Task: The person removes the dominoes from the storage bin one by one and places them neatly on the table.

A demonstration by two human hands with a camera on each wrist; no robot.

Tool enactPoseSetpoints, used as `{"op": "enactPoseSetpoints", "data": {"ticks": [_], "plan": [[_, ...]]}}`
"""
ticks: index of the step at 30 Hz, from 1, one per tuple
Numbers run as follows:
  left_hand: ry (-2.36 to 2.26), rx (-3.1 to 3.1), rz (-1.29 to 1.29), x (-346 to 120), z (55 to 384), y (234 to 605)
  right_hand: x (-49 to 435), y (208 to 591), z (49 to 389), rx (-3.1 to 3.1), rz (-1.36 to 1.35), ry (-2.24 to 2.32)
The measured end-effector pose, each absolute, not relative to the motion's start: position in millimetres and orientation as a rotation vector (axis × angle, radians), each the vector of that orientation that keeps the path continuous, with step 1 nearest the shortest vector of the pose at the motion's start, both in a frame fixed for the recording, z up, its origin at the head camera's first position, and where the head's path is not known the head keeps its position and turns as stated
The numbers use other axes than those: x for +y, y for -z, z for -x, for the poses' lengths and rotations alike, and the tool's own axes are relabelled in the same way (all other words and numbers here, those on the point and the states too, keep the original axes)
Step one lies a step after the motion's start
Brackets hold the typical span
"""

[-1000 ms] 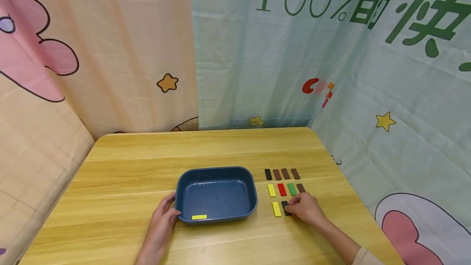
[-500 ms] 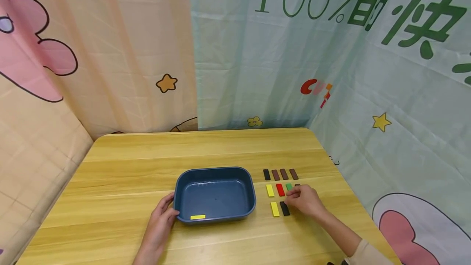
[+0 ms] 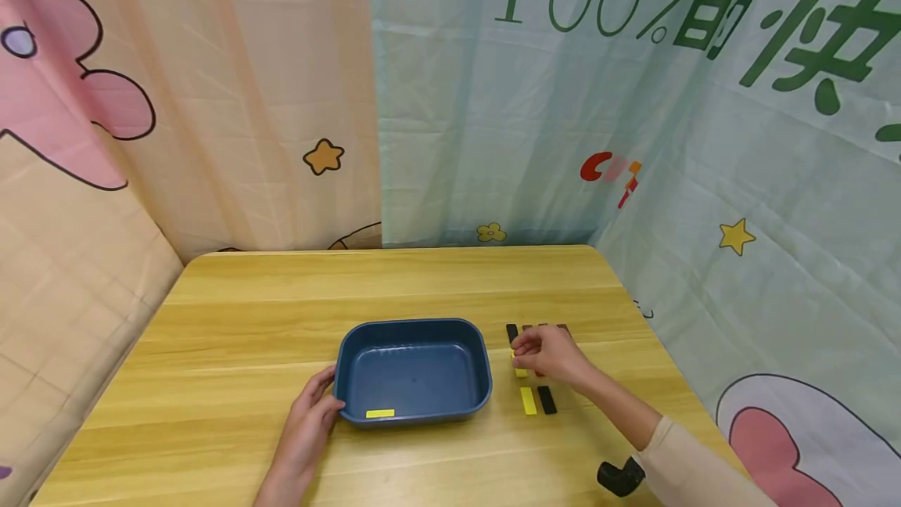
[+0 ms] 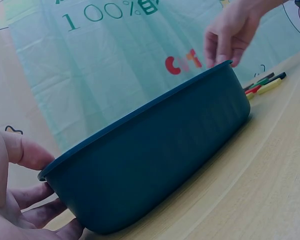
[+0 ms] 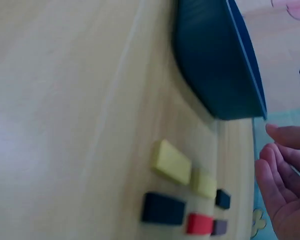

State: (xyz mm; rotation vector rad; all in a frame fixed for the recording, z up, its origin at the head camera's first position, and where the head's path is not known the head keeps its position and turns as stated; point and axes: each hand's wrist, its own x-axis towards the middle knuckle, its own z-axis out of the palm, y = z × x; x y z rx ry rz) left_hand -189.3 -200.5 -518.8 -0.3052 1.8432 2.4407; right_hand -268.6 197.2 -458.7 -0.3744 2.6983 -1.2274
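My left hand holds the left end of a dark blue plastic tub, thumb at the rim and the other fingers against the outer wall. A flat yellow block lies inside the tub near its front wall. My right hand hovers over the rows of blocks right of the tub, fingers loosely bent. The right wrist view shows nothing between its thumb and fingers. In front of it lie a yellow block and a black block. A red block shows in the right wrist view.
Behind the right hand, a black block and brown ones are partly covered. A black object shows by the right sleeve. Printed curtains hang behind the wooden table and at its sides.
My right hand has let go of the front black block and moved back and left over the other rows, toward the tub. The left hand stays on the tub.
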Motion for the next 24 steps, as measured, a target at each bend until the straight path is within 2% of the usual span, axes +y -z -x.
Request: {"op": "enactPoseSetpoints", "data": {"ticks": [11, 24], "plan": [[-2.462, 1.847, 0.312, -198, 190, 518, 127, 428, 306, 2.482, 0.892, 1.024], [-2.486, 1.843, 0.310, -197, 188, 517, 62, 418, 324, 2.332, 1.171, 0.785]]}}
